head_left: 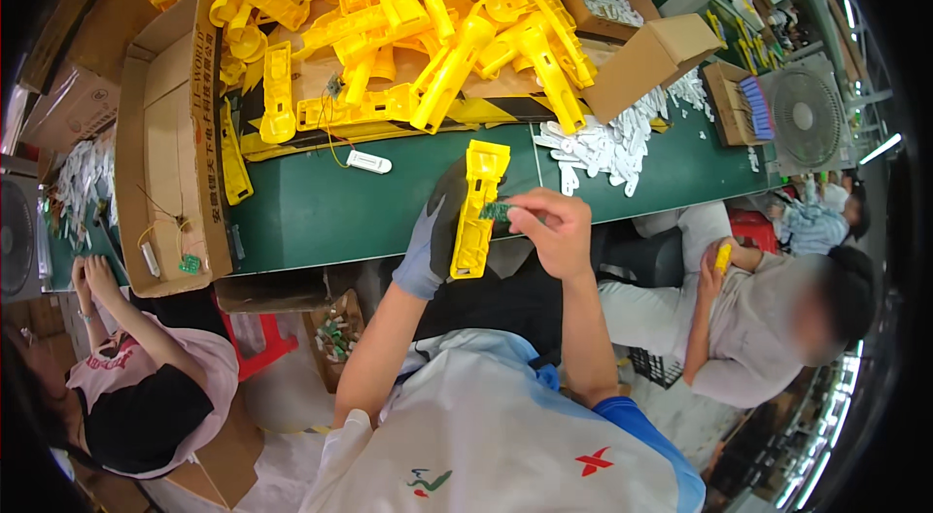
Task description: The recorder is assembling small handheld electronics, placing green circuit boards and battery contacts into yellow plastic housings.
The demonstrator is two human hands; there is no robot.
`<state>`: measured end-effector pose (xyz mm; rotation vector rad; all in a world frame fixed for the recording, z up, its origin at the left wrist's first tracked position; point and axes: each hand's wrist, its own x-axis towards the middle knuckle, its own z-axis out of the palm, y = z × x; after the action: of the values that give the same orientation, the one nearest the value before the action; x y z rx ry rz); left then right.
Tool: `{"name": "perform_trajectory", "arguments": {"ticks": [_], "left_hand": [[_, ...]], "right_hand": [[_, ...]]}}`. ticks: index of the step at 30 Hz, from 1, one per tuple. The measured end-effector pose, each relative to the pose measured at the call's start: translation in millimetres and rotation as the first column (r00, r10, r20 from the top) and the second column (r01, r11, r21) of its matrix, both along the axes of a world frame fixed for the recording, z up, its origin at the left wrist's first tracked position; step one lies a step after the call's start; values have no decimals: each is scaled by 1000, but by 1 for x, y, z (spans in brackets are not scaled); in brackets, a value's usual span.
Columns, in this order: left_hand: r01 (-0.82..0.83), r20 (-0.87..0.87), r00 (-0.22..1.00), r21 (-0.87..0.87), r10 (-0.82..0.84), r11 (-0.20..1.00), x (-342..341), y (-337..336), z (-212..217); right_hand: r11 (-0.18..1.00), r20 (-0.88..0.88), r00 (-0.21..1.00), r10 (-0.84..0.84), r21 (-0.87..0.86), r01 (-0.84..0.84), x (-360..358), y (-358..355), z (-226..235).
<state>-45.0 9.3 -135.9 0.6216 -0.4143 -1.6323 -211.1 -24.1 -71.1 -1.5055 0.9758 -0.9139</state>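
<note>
Bench [330,222], near edge: yellow shell [472,241], gripped, left fingers [449,190]; green circuit board [496,211], pinched, right fingers [532,206]; seemingly not yet seated.

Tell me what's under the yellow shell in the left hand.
The gloved left hand lies under the yellow shell, showing along its left edge. Part of that hand, and anything else directly beneath, is covered.

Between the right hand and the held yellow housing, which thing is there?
In the head view, a green circuit board lies between, pinched by the right hand at the yellow housing.
</note>
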Motion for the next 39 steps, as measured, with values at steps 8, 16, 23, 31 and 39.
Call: {"name": "perform_trajectory", "arguments": {"ticks": [8, 16, 23, 31, 39], "left_hand": [[-62, 253, 965, -41, 70, 997, 1, -5, -2], [34, 92, 995, 53, -39, 998, 5, 1, 15], [7, 179, 983, 125, -30, 992, 0, 1, 10], [-56, 300, 954, 70, 33, 996, -8, 0, 20], [-177, 490, 863, 58, 126, 983, -17, 0, 0]], "right_hand": [[984, 139, 986, -87, 169, 63, 11, -14, -20], [988, 180, 979, -99, 139, 74, 6, -14, -31], [969, 151, 970, -190, 187, 161, 6, -13, -31], [971, 115, 976, -186, 175, 165, 3, -13, -27], [949, 122, 948, -295, 148, 277, 16, -10, -37]]}}
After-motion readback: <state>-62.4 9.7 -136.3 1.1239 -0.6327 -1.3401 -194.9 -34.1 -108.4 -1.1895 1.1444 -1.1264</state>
